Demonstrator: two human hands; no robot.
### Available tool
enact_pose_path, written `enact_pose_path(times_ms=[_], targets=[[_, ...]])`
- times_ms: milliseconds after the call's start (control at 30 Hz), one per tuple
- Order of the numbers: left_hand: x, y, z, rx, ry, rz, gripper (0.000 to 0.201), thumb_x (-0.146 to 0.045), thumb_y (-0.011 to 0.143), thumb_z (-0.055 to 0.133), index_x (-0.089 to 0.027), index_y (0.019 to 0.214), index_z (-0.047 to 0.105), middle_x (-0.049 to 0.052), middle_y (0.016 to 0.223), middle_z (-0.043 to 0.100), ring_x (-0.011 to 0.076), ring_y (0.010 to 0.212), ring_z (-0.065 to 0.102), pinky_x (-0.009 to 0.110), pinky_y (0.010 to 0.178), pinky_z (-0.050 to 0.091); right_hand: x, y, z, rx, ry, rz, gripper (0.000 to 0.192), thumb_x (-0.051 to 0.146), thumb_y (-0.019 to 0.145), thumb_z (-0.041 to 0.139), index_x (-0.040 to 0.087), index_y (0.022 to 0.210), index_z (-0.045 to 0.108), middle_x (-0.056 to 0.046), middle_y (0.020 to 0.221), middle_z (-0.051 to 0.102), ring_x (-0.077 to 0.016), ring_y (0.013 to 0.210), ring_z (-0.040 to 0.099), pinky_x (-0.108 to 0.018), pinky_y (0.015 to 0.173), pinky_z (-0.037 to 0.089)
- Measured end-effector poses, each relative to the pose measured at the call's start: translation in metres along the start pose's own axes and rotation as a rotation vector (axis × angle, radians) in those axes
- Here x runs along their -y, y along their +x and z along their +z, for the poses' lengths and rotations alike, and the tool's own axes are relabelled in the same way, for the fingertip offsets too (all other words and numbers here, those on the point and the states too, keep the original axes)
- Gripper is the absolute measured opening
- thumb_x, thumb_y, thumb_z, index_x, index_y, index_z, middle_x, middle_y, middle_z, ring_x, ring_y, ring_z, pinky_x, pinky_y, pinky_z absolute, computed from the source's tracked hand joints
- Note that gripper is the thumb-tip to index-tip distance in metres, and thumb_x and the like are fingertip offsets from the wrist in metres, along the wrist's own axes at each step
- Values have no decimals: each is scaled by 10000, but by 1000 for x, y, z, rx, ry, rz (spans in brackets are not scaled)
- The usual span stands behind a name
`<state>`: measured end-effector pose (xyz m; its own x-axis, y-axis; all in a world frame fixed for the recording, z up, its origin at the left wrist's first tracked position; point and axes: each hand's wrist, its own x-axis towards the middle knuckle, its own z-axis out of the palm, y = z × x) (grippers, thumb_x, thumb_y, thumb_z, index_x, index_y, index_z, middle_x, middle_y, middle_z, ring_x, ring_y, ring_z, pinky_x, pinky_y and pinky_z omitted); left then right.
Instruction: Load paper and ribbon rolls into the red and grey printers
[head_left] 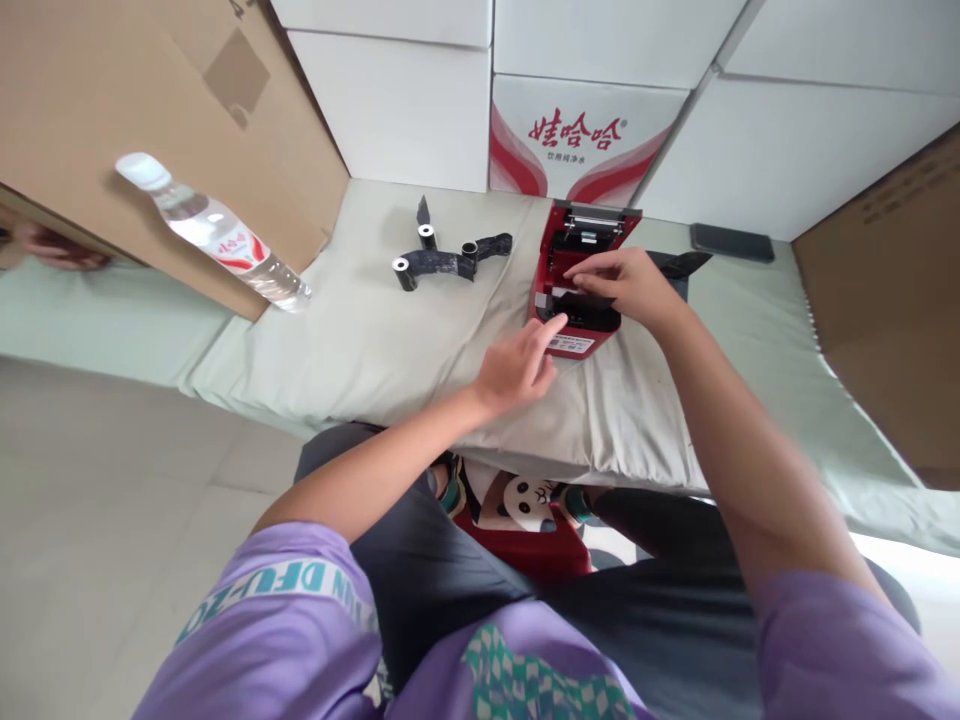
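A red printer (541, 300) with its lid (592, 225) raised stands on the cloth-covered surface. My right hand (626, 285) reaches over the open compartment from the right. Its thumb and fingers pinch together at a black strip (589, 301), and part of that strip is hidden. Against the printer's front left edge, my left hand (517, 368) rests a stretched index finger; its other fingers are loosely bent and hold nothing. A white label (571, 345) shows on the front of the printer. Whatever lies deeper in the compartment is partly covered by my right hand.
Left of the printer lie several small rolls (405, 273) with black strips. A water bottle (225, 238) lies by a cardboard box (187, 120). A phone (732, 243) and a black item (679, 268) are to the right. White boxes (397, 110) line the back.
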<state>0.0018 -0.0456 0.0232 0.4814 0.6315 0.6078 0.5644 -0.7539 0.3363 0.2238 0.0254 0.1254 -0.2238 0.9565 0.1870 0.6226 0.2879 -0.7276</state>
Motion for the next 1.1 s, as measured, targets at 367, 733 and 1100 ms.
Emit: enact_pose_path(times_ms=[367,733,1100], targets=[[-41,-22,7,162,91,371,484,-163,991,466,-147,1461,581,61,1068,786,175,822,743,309,681,544,10,65,26,410,-706,252,123,96,854,731,173,845,827,-117,881,802,-314,944,759,-439,907,564],[-48,-17,-11,320,47,362,392,-193,1035,438,-195,1325,703,48,991,796,162,799,737,312,646,464,88,27,-6,359,-1017,36,219,230,939,629,128,1054,784,-195,1006,797,-282,879,711,-361,711,438],[-61,-22,0,413,0,524,353,-220,1079,458,-217,1298,734,90,1075,794,164,830,745,302,627,437,150,55,68,59,-327,-251,336,245,931,628,247,1249,738,-67,1187,798,-259,1051,717,-360,903,546]])
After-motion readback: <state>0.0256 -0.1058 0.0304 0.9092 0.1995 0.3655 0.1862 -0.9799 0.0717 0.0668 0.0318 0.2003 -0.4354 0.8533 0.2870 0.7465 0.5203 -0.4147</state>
